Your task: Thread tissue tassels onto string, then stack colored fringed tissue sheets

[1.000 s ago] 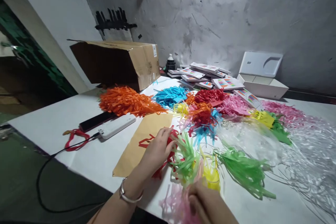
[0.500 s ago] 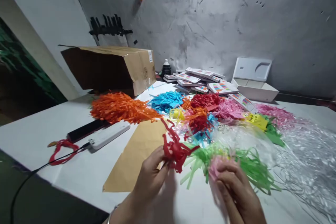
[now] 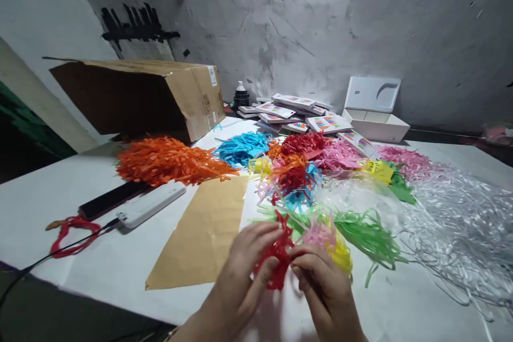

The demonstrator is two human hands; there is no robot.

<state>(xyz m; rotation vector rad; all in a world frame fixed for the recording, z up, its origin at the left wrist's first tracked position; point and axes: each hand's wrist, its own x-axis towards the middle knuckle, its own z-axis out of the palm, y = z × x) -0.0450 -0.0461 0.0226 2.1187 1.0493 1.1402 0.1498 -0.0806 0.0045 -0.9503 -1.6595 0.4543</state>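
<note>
A small bunch of red paper strips (image 3: 276, 262) is between my two hands, above the white tabletop. My left hand (image 3: 250, 270) wraps the bunch from the left, thumb in front and fingers behind. On the other side my right hand (image 3: 323, 280) pinches at the bunch's right edge with thumb and fingertips; the exact grip is partly hidden. Just beyond the right hand lie pink strips (image 3: 319, 232) and a yellow bunch (image 3: 340, 251). Green strips (image 3: 371, 235) spread out behind and to the right of them.
A brown paper sheet (image 3: 200, 235) lies to the left, near a white power bank (image 3: 154, 204) with a cable. Orange strips (image 3: 168, 163) and blue strips (image 3: 244, 148) sit behind. Farther back are a cardboard box (image 3: 196, 99), stacked flat packs (image 3: 328, 123) and silvery strands (image 3: 460, 224) at right.
My right hand has left the pink strips and moved left to the red bunch, where both hands now meet. A yellow bunch now shows beside the pink. The camera view has shifted slightly.
</note>
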